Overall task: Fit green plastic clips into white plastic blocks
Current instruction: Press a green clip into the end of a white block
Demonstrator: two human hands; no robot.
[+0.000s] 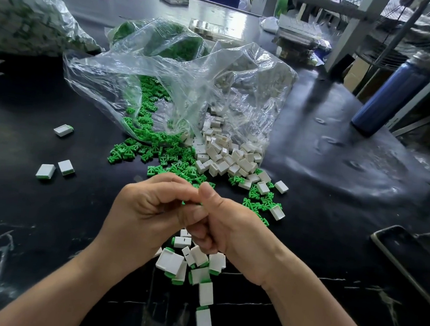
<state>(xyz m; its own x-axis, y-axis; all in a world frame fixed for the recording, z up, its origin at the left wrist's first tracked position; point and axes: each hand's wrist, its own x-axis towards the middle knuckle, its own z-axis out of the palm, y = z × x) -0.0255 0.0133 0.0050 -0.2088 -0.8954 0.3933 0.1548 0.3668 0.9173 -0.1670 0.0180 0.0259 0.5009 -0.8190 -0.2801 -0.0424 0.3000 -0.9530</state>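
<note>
1. The black worktable (50, 214) is glossy, scuffed with pale streaks, and fills the whole scene.
2. Two crinkled clear plastic bags lie open just past centre, toward 12 o'clock. The left bag (148, 85) holds green clips and the right bag (253, 88) holds white blocks. A third, fuller bag (27, 14) sits at 10 o'clock, its contents too blurred to name.
3. Both bags spill toward me. The green clips (158, 153) are small, pronged and matt. The white blocks (224, 156) are smooth little hollow boxes, and the two heaps touch and mix at their edges.
4. The left hand (143, 213) and right hand (231, 231) meet at centre with fingers curled tight. Their fingertips pinch one green clip (185, 202) between them. I cannot tell whether a block hides inside either fist.
5. A metallic blue bottle (394, 92) stands at 2 o'clock.
6. A dark phone (407, 257) lies flat at 4 o'clock.
7. Under the wrists, toward 6 o'clock, lies a loose pile of fitted blocks (170, 262), white with green ends showing.
8. Three more stray fitted pieces (45, 171) lie apart at 9 o'clock.
</note>
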